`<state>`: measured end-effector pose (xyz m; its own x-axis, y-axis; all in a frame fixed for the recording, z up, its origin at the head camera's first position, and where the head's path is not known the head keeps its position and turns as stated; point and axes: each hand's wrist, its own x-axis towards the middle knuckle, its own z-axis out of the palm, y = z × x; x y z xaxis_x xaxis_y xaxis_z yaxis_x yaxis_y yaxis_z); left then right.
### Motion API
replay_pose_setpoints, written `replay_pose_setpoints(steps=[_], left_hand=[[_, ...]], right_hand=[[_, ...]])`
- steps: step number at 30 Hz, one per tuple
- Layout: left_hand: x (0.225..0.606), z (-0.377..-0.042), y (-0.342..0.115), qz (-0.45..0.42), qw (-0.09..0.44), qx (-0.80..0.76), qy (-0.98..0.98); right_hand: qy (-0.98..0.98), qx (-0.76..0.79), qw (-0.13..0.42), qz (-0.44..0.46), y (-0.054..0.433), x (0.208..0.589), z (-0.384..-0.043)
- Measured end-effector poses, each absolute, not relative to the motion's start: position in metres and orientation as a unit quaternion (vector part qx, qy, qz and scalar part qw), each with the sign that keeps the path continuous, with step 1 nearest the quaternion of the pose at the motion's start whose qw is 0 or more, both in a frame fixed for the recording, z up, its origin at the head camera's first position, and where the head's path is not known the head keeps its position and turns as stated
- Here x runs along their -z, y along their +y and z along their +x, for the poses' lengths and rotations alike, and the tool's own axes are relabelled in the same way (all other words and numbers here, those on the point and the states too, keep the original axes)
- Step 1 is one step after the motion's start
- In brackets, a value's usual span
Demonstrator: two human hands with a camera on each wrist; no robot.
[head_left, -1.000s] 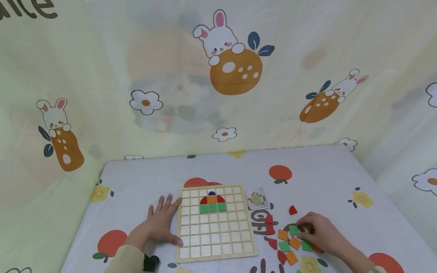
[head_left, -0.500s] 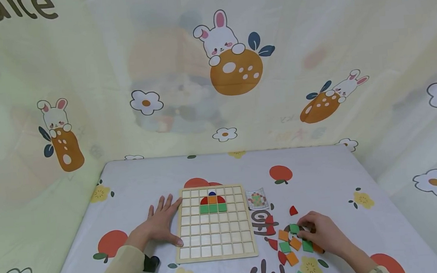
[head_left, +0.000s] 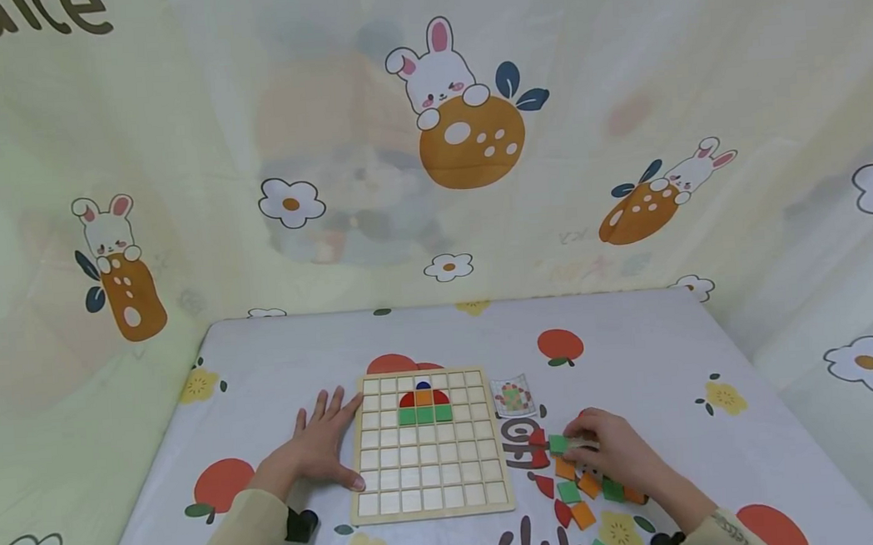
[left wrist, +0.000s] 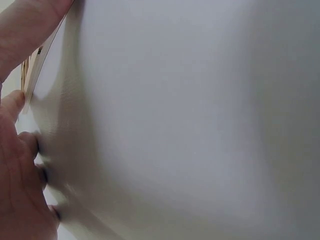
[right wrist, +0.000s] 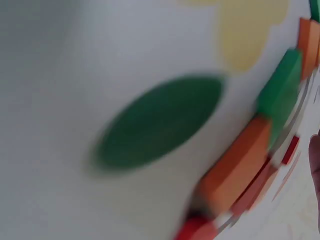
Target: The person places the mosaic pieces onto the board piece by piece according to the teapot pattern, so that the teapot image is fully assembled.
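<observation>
A wooden grid board (head_left: 430,477) lies on the cloth-covered table. Near its top are a blue piece (head_left: 423,386), an orange square between two red pieces, and a row of green squares (head_left: 425,416). My left hand (head_left: 308,451) lies spread at the board's left side, thumb and index finger at its edge. In the left wrist view the fingers (left wrist: 15,102) reach the board's side (left wrist: 37,75). My right hand (head_left: 616,449) pinches a green square tile (head_left: 558,444) between thumb and fingers, over the loose pieces right of the board.
Loose orange tiles (head_left: 583,515), green tiles (head_left: 568,492) and red pieces (head_left: 544,487) are scattered below the right hand. A small pattern card (head_left: 513,397) lies by the board's upper right side. Printed curtains enclose the table on the back and sides.
My right hand has moved left and slightly away from me, taking a green tile from the upper part of the pile. My left hand and the board have stayed put.
</observation>
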<state>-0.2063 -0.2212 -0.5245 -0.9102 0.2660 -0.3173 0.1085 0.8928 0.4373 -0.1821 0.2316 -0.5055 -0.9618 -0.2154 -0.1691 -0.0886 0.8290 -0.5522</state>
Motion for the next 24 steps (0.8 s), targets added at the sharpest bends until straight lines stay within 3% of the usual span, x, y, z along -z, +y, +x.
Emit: replay_pose_setpoints(steps=[16, 24], left_hand=[[0.525, -0.207, -0.221, 0.102, 0.188, -0.21, 0.954], [0.525, -0.208, -0.222, 0.097, 0.192, -0.21, 0.954]], right_hand=[[0.947, 0.282, 0.097, -0.117, 0.158, 0.507, -0.207], [0.941, 0.266, 0.083, -0.19, 0.132, 0.511, -0.215]])
